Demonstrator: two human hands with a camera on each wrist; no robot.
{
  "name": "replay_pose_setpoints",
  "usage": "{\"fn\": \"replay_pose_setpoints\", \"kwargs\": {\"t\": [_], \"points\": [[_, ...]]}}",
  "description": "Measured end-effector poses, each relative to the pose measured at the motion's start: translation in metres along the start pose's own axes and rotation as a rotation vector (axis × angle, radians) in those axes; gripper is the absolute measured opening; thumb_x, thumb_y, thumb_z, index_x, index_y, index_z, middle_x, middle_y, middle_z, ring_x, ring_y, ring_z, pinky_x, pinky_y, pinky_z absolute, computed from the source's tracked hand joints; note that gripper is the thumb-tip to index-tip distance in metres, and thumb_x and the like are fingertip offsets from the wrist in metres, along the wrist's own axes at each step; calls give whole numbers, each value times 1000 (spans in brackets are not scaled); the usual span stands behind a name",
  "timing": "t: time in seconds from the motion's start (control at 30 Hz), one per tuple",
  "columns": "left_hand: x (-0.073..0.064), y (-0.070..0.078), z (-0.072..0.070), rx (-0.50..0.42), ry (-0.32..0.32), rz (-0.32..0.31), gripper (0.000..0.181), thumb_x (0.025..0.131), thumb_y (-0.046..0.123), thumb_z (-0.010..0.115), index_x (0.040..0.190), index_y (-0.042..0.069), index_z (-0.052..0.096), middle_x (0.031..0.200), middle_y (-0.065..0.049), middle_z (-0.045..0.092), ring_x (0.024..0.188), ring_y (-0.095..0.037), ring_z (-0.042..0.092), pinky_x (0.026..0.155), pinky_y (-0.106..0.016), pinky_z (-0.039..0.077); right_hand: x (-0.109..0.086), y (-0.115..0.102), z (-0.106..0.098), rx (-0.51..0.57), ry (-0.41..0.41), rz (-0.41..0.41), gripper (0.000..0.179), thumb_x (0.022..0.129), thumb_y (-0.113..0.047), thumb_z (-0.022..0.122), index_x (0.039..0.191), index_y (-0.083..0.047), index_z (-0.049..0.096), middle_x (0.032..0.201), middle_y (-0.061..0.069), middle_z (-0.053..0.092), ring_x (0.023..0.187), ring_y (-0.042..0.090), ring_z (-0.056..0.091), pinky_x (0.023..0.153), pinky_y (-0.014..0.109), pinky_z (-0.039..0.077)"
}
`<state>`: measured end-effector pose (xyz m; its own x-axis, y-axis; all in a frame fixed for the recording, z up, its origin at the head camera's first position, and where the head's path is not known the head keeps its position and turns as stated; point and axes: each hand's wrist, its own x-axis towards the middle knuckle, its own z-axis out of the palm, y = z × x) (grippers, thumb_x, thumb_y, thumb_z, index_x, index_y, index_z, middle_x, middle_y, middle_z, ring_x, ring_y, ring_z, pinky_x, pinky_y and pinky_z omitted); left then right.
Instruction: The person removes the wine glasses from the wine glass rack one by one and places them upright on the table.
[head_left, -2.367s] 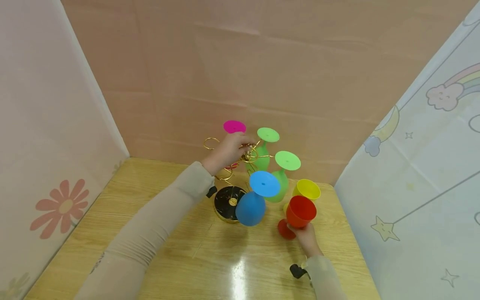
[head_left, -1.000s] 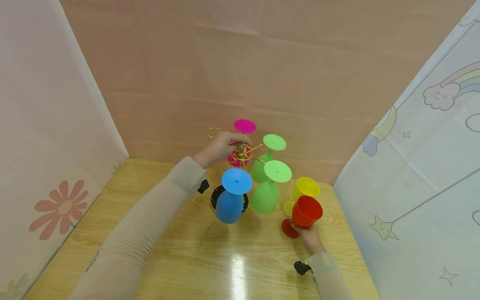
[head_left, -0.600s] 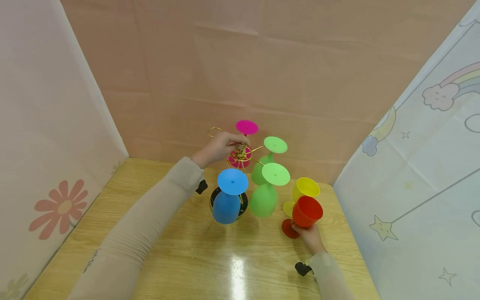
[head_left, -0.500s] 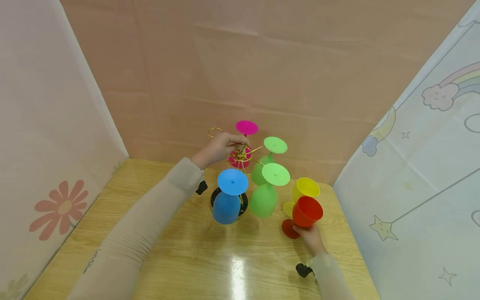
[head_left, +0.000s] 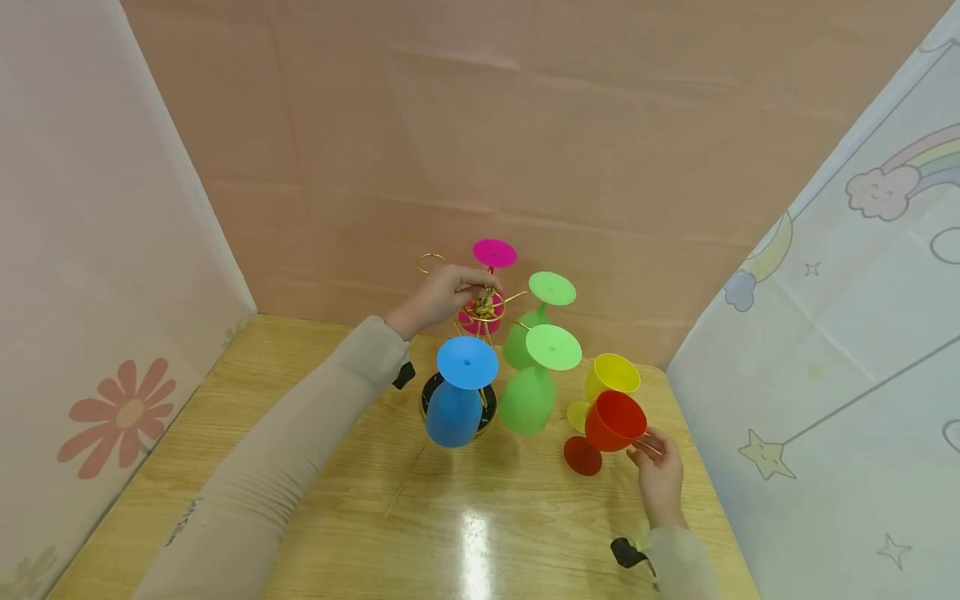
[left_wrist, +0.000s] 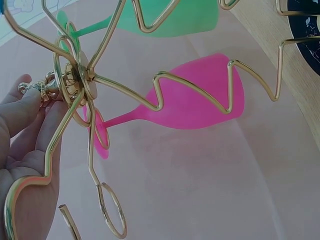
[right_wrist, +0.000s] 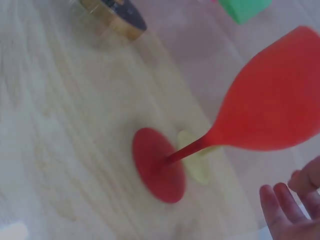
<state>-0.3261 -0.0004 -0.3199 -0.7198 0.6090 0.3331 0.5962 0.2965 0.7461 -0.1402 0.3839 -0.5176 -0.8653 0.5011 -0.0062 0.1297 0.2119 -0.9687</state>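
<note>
My left hand (head_left: 442, 296) pinches the gold knob (left_wrist: 45, 90) on top of a gold wire glass rack (left_wrist: 125, 92) with a round black base. Hanging upside down by their feet from its arms are a blue goblet (head_left: 453, 414), two green goblets, one nearer (head_left: 528, 400) and one farther (head_left: 552, 288), and a pink goblet (left_wrist: 192, 95). A red goblet (head_left: 615, 421) stands upright on the table, right of the rack. Just right of its bowl is my right hand (head_left: 662, 475), fingers relaxed and apart, holding nothing.
Behind the red goblet stands a yellow goblet (head_left: 611, 377), upright and partly hidden. The wooden table (head_left: 360, 517) ends at a pinkish back wall (head_left: 360, 208), with patterned panels at both sides. An unused wire loop (head_left: 430, 263) of the rack points back left.
The rack has turned under my left hand, swinging the blue goblet left and the nearer green one forward. My right hand has let go of the red goblet's stem and moved right.
</note>
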Motion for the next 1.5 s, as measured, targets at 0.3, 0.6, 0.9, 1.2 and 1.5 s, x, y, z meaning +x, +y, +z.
{"fn": "replay_pose_setpoints", "kwargs": {"t": [0.3,0.6,0.9,1.2,1.5], "points": [[2,2,1,-17,-9,1,26,97,-3,63,121,0,72,125,-14,69,122,-28,62,99,-36,53,-10,-57,-5,6,214,-228,34,100,6,50,133,4,50,120,1,52,112,13,52,85,8,49],[2,3,-1,-1,-7,-40,30,100,-1,60,129,2,68,129,-15,66,123,-28,61,102,-38,52,-4,-153,24,-11,133,-615,26,98,9,49,124,13,55,119,-9,46,117,14,53,99,16,48],[-2,7,3,71,63,-71,43,101,2,61,143,2,52,131,-18,63,123,-31,62,101,-39,53,-5,-234,80,-15,-101,-793,26,93,13,57,118,12,60,118,6,55,112,22,57,96,22,53],[-13,5,7,61,265,46,26,99,-4,58,124,-6,62,120,-18,65,112,-31,63,95,-42,56,8,-280,116,-201,-311,-724,30,93,4,62,123,2,63,124,16,55,113,34,61,96,40,56],[-49,5,11,39,420,240,25,98,-9,53,121,-9,62,112,-19,64,104,-29,61,94,-41,56,23,-292,146,-293,-500,-575,36,96,1,62,132,4,60,136,19,56,119,37,59,98,44,54]]}}
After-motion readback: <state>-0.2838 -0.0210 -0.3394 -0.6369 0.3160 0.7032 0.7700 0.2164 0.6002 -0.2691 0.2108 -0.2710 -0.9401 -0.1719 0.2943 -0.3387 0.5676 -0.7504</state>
